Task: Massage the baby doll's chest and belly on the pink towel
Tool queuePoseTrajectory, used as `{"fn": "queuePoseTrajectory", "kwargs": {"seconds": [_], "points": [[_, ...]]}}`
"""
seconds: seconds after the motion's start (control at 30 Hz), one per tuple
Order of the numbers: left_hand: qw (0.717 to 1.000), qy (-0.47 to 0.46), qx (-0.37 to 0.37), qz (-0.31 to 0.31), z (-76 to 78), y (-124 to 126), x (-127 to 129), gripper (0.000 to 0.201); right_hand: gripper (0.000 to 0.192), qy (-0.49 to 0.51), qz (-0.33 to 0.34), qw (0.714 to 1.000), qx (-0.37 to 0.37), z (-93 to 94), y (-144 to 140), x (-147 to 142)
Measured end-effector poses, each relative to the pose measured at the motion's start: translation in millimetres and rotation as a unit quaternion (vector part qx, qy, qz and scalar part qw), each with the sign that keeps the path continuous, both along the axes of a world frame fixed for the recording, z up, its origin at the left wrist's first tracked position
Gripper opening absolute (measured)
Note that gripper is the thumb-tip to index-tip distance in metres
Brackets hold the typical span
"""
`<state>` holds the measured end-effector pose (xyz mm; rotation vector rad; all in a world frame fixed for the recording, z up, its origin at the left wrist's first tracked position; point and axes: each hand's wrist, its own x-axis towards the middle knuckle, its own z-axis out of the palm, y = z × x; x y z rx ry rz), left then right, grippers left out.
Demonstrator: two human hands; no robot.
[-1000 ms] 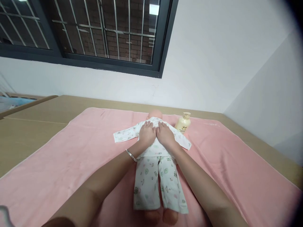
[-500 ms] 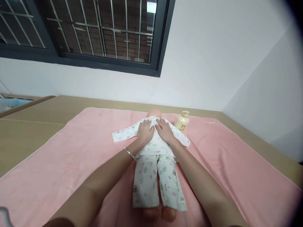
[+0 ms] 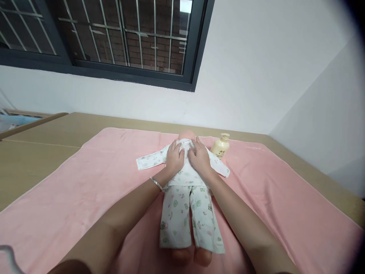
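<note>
A baby doll [image 3: 186,135] in a white patterned top [image 3: 188,175] and matching trousers [image 3: 175,219] lies on a pink blanket [image 3: 94,175], its head away from me and its feet towards me. My left hand [image 3: 175,158] rests flat on the left side of the doll's upper chest, fingers stretched out. On the right side of the chest lies my right hand [image 3: 199,156], its fingers extended towards the doll's shoulder. Both sleeves are spread outward. A bracelet [image 3: 156,184] circles my left wrist.
A cream pump bottle [image 3: 220,146] stands on the blanket beside the doll's right-hand sleeve. The wooden tabletop [image 3: 57,140] shows around the blanket. Behind it rise a white wall [image 3: 239,76] and a barred window [image 3: 128,38]. A grey curved object [image 3: 11,257] lies at lower left.
My right hand has shifted slightly, with its fingers now pointing more straight up towards the doll's shoulder. My left hand's fingers have moved a little too. The doll and bottle stay in place.
</note>
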<state>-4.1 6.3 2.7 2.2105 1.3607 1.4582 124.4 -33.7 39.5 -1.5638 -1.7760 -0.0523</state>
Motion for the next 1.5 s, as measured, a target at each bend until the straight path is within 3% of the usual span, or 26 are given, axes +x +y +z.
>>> {"fn": "queuePoseTrajectory", "kwargs": {"seconds": [0.17, 0.33, 0.43, 0.53, 0.63, 0.7, 0.8, 0.87, 0.93, 0.97, 1.07, 1.17, 1.27, 1.4, 1.5], "points": [[1.0, 0.008, 0.001, 0.0, 0.8, 2.8, 1.2, 0.037, 0.047, -0.044, 0.014, 0.998, -0.045, 2.5, -0.8, -0.1], [1.0, 0.021, 0.0, -0.001, 3.2, 3.0, 0.2, 0.038, 0.052, -0.086, -0.016, 0.994, -0.064, 10.1, -5.6, -4.4], [1.0, 0.024, -0.004, 0.0, 8.9, 1.7, -1.0, 0.04, 0.051, -0.135, 0.015, 0.98, -0.143, 20.7, -11.3, -3.4], [0.999, -0.023, -0.041, -0.012, 25.3, -2.4, -0.2, 0.041, 0.055, -0.169, 0.075, 0.953, -0.239, 42.3, -22.9, 7.4], [0.975, -0.16, -0.138, -0.071, 53.7, -11.3, 5.4, 0.032, 0.059, -0.141, 0.159, 0.929, -0.302, 74.7, -44.2, 29.5], [0.919, -0.284, -0.235, -0.139, 74.8, -18.8, 12.1, 0.024, 0.061, -0.09, 0.172, 0.934, -0.299, 96.2, -61.4, 48.3], [0.761, -0.427, -0.418, -0.253, 99.6, -29.0, 25.2, 0.028, 0.061, -0.005, 0.162, 0.956, -0.246, 119.5, -80.7, 78.0], [0.662, -0.481, -0.497, -0.29, 108.8, -33.8, 35.3, 0.034, 0.054, 0.103, 0.145, 0.971, -0.162, 127.9, -84.9, 97.1], [0.613, -0.524, -0.521, -0.278, 113.5, -37.5, 46.0, 0.036, 0.047, 0.27, 0.121, 0.954, -0.047, 132.0, -83.4, 115.4], [0.606, -0.539, -0.524, -0.262, 115.1, -39.3, 51.2, 0.036, 0.045, 0.358, 0.114, 0.926, 0.007, 133.0, -81.7, 124.1], [0.611, -0.547, -0.532, -0.21, 120.5, -46.2, 64.3, 0.037, 0.038, 0.543, 0.132, 0.823, 0.099, 132.4, -76.4, 147.9], [0.62, -0.541, -0.542, -0.171, 128.1, -55.7, 73.3, 0.036, 0.031, 0.604, 0.145, 0.775, 0.12, 125.4, -69.6, 165.0], [0.65, -0.507, -0.548, -0.139, 132.4, -62.5, 78.4, 0.039, 0.025, 0.606, 0.115, 0.78, 0.104, 112.8, -57.6, 172.7], [0.705, -0.408, -0.568, -0.116, 126.2, -58.0, 77.6, 0.059, 0.032, 0.602, 0.051, 0.789, 0.109, 97.0, -43.3, 172.1], [0.73, -0.366, -0.564, -0.121, 116.4, -49.2, 72.6, 0.076, 0.044, 0.561, 0.041, 0.819, 0.11, 91.7, -40.8, 168.2]]}}
